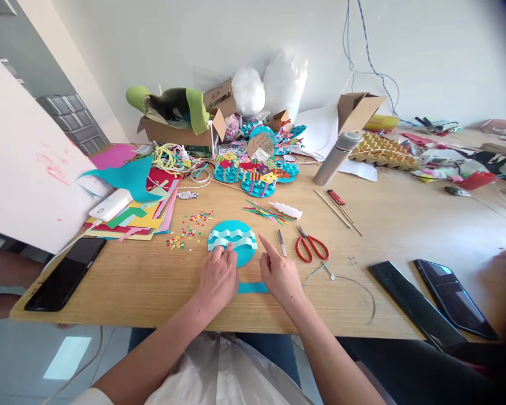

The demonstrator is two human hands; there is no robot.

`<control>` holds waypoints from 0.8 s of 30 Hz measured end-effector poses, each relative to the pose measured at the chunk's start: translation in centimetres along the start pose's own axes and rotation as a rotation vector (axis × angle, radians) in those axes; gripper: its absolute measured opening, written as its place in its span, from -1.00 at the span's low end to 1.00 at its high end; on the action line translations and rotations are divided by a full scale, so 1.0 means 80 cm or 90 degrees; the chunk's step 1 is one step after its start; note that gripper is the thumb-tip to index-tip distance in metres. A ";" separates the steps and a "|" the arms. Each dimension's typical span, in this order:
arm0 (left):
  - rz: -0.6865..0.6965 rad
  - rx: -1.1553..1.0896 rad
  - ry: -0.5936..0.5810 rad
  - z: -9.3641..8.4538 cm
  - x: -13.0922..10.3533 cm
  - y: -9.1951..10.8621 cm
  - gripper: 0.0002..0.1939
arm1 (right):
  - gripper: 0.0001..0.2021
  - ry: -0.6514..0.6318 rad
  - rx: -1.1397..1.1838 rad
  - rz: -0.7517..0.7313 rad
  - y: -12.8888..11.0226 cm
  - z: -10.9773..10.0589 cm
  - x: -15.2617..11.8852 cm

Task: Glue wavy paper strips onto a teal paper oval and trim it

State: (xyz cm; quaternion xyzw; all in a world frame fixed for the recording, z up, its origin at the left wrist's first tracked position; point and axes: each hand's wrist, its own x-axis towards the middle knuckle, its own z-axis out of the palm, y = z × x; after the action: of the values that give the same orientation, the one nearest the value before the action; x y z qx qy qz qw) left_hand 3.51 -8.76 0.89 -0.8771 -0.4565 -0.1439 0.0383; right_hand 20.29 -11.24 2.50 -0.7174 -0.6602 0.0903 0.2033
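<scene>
Flat on the near half of the bench (152, 292), a round blue disc (245, 257), with no long axis of its own; across it, left to right, a far wavy strip (231, 234) and a near wavy strip (247, 243), both pale blue and raised in small arches. From the left hand (219, 275), the disc's middle to the far right; from the right hand (280, 277), to the far left. Left hand the nearer, over the disc's near-left part, index finger stretched out with its tip at the near wavy strip, other fingers bent under; cannot tell whether pressing only or also pinching. Right hand just beside the disc, off its near-right edge, index finger out straight and aimed far-left toward the right end of the near wavy strip, with a gap between; other fingers loosely folded, nothing visible in hold. On the near side, between the hands, a plain blue strip (253, 288), likewise lengthwise left to right, its right end hidden by the right hand. Farther out: to the left, scattered paper dots (200, 217); to the far right, thin coloured strips (259, 210) and a white glue bottle (287, 211); to the right, a pen (281, 243) and red-handled scissors (305, 251); well beyond, on the far side, decorated blue pieces (259, 188).
</scene>
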 end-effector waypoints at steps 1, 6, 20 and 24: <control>-0.007 0.013 -0.005 0.004 0.002 0.002 -0.66 | -0.49 -0.005 -0.009 -0.002 -0.001 0.001 0.001; -0.022 0.059 -0.002 0.018 0.006 0.003 -0.60 | -0.50 -0.017 -0.051 -0.040 -0.005 0.006 0.008; 0.010 0.019 0.021 0.018 0.004 0.003 -0.67 | -0.51 -0.070 -0.115 -0.067 -0.007 0.024 0.006; 0.002 0.008 0.002 0.017 0.003 0.003 -0.69 | -0.50 -0.087 -0.129 -0.057 -0.008 0.025 0.008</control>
State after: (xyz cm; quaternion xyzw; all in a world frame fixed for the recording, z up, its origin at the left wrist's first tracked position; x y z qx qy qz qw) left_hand 4.11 -8.45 -0.30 -0.8775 -0.4558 -0.1423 0.0453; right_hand 18.99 -10.23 1.05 -0.6961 -0.7097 0.0628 0.0884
